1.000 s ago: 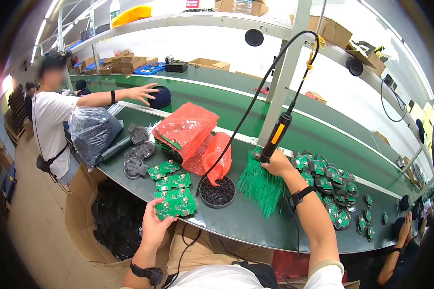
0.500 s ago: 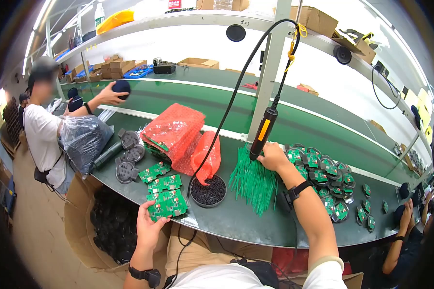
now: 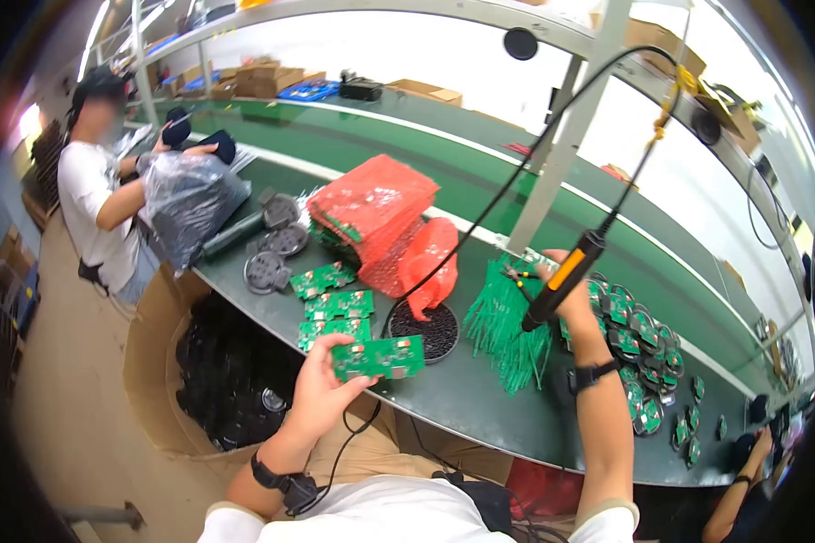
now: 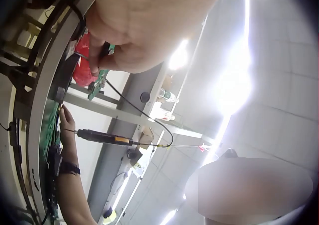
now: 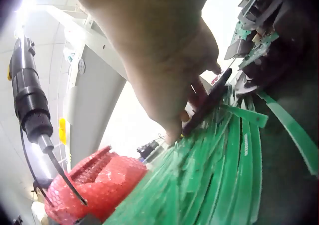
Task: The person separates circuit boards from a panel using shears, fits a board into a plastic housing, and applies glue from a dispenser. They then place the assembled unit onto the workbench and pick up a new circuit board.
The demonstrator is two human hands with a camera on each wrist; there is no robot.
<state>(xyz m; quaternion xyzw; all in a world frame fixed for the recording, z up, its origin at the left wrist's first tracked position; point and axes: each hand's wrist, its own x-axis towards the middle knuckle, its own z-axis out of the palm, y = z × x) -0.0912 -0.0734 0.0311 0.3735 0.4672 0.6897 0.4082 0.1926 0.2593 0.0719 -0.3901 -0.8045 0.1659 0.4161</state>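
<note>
Between thumb and fingers of the left hand is a green circuit board, lifted above more green boards at the bench's front edge. The right hand reaches over a pile of green strips; its fingers hold small pliers with dark and yellow parts. Seen from the right wrist, the dark tool lies between the fingers and thumb, just above the strips. A black electric screwdriver hangs on its cable, partly covering the right hand.
A dish of small black parts and red bubble wrap stand mid-bench. Round assemblies with boards are heaped at right. Grey round housings lie at left. A carton of black parts stands below; another person works at far left.
The left hand has raised a board off the bench and tilted it. Pliers now show at the right hand. The head view has shifted, and the screwdriver hangs farther right in it.
</note>
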